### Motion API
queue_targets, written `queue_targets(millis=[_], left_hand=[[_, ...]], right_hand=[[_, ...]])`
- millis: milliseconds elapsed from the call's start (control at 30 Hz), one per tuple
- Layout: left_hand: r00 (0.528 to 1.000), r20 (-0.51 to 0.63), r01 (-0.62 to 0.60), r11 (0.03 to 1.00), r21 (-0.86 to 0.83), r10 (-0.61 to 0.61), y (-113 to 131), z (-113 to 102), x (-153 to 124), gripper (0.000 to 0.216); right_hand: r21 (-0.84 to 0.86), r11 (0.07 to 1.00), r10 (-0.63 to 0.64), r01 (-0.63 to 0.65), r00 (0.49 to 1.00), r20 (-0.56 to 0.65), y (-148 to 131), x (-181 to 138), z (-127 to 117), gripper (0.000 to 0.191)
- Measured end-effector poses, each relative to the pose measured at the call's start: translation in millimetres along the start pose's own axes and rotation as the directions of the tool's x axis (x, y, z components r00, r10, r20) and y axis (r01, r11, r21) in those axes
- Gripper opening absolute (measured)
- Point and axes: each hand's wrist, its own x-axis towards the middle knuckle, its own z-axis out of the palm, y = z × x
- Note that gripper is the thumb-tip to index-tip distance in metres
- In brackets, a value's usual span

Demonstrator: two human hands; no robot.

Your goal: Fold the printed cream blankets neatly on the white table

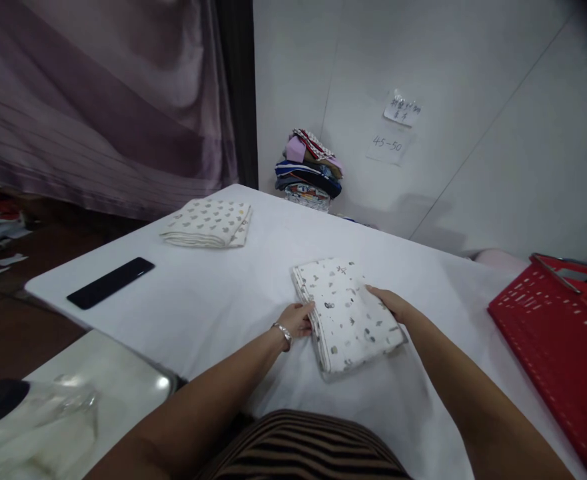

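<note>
Right of centre on the table (213, 313): a near cloth (346, 320), between left hand (299, 321) and right hand (390, 301). Farther, to the left: a far cloth (206, 223). Nearer and left of that: a phone (110, 283). At right: a basket (548, 333). Beyond the far edge, before the wall (473, 73): a clothes stack (308, 175). Right of this, on the wall: a note (402, 111). Far left: a curtain (98, 100).

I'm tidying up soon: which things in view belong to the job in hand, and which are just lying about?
Part of the job:
- Folded printed cloth, with the left hand and right hand at its edges
- White table beneath it
- Second folded cloth, probably, being similar

Likely just lying about:
- Black flat object
- Red basket
- Stack of folded fabrics
</note>
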Motion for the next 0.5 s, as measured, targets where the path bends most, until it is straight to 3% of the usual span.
queue_targets(millis=[100,233,433,500], left_hand=[[0.998,0.053,0.042,0.996,0.078,-0.046,4,4,7,0.034],[0.997,0.063,0.041,0.979,0.199,-0.055,7,8,16,0.032],[0.995,0.011,-0.101,0.948,0.301,0.102,0,13,17,0.028],[0.975,0.003,-0.206,0.909,0.361,0.220,-3,13,15,0.029]], right_hand=[[-0.017,0.997,-0.080,0.080,0.997,-0.023,1,-1,2,0.040],[-0.026,0.989,-0.144,0.143,0.989,-0.035,8,-6,-2,0.034],[0.064,0.990,-0.126,0.127,0.992,-0.018,26,-16,-11,0.037],[0.046,0.989,-0.138,0.142,0.988,-0.064,29,-20,-10,0.038]])
